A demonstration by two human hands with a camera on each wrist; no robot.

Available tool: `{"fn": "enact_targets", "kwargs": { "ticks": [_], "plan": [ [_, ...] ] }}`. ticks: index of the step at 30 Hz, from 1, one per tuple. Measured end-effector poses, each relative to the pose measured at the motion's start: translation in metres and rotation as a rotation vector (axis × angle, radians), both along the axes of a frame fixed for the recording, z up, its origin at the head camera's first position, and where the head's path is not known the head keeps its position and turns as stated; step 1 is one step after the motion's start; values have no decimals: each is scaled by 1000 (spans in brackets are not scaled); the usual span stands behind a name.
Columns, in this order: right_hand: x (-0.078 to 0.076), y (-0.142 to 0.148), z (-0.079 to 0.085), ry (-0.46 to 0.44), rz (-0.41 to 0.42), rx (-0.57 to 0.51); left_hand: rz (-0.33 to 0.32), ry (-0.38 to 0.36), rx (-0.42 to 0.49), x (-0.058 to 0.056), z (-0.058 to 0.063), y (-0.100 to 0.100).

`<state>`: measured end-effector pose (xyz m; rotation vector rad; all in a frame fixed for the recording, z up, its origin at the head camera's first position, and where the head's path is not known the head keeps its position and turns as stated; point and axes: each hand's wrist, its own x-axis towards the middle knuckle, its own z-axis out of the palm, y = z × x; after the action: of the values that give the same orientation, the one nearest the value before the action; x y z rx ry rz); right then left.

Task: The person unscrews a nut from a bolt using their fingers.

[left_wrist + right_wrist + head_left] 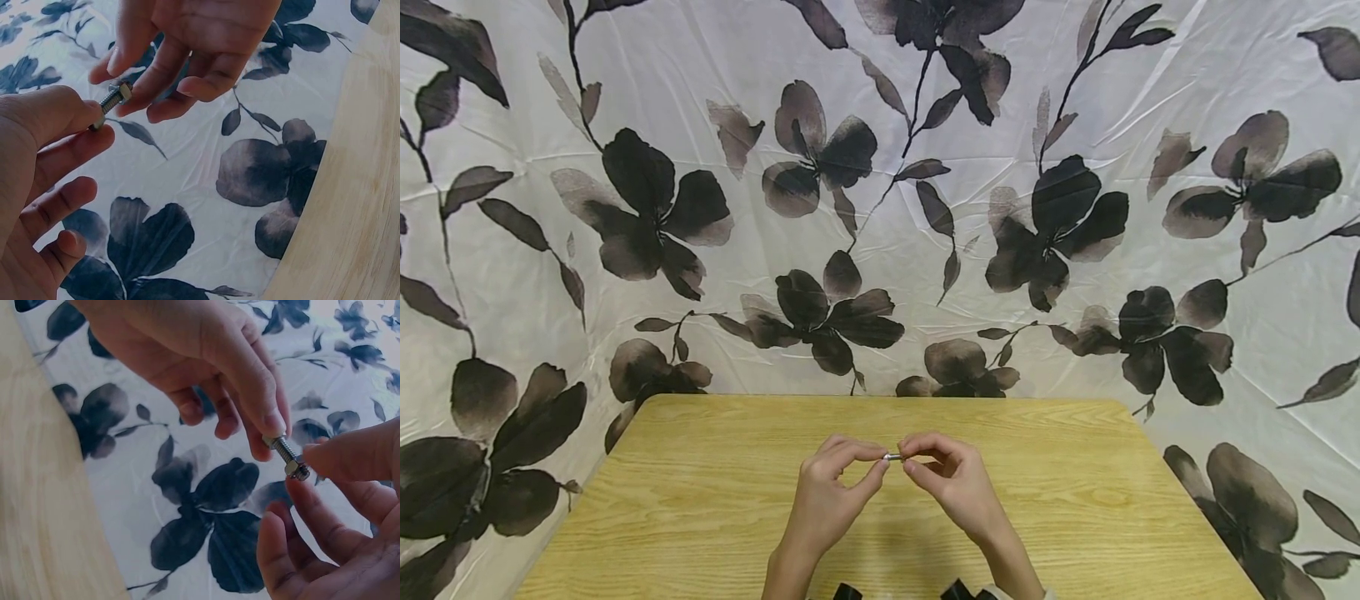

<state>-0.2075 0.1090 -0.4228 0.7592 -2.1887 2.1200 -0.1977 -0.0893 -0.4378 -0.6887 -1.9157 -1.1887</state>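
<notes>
A small silver bolt [285, 450] is held in the air between the two hands, with a hex nut [292, 469] on its threads near the far end from the left hand. My left hand [835, 492] pinches the bolt's other end between thumb and forefinger, hiding part of it. The thumb and forefinger of my right hand [958, 487] are at the nut, one on each side of it. In the left wrist view the bolt [111, 103] slants upward, its threads visible between the two hands. The remaining fingers of both hands are loosely bent.
Below the hands lies a wooden table [700, 500] with light yellow grain. A white cloth with dark flowers [955, 250] hangs behind and at both sides of the table. Dark objects [848, 592] show at the bottom edge of the head view.
</notes>
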Motion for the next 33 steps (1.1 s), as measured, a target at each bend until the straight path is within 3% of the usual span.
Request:
{"fn": "enact_targets", "kwargs": {
  "ticks": [6, 11, 19, 33],
  "plan": [
    [-2, -1, 2, -145, -96, 92, 12, -8, -13, 1, 1, -1],
    [-3, -1, 3, -219, -101, 144, 13, -14, -17, 2, 1, -1],
    [-3, 1, 2, -193, -40, 137, 7, 1, -8, 1, 1, 0],
    [-4, 3, 0, -142, -18, 139, 2, -14, -5, 1, 1, -1]
  ]
}}
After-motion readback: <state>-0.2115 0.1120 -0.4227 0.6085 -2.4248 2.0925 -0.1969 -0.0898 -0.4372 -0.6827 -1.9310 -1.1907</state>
